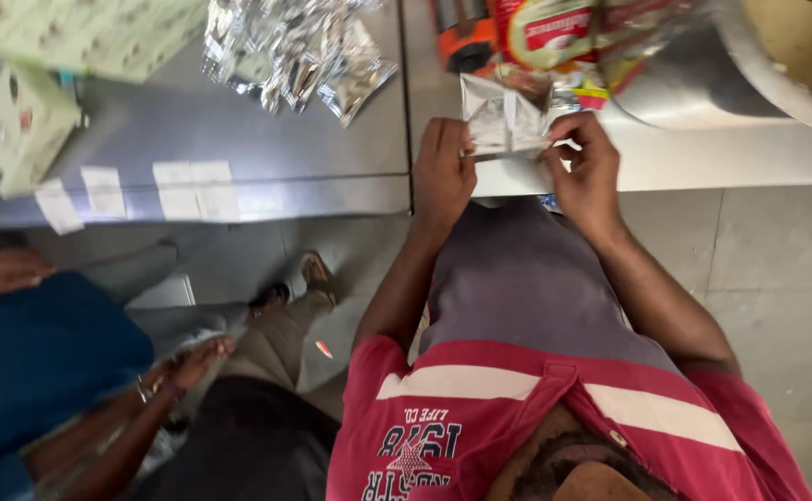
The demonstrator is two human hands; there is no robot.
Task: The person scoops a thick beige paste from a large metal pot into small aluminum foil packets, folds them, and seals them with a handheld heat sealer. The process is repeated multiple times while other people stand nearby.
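Both my hands hold a small silver foil pouch (503,121) at the near edge of a steel table (703,162). My left hand (443,172) pinches the pouch's left side. My right hand (587,176) grips its right side, fingers curled over the edge. The pouch is held flat between them, just above the tabletop. My red and white shirt and grey trousers fill the lower middle of the view.
A heap of silver pouches (295,51) lies on a second steel table (239,139) to the left, with green-white cartons (21,125) beside it. A large steel vessel (694,65) and red packets (554,32) stand behind my hands. A person in blue (35,362) sits at lower left.
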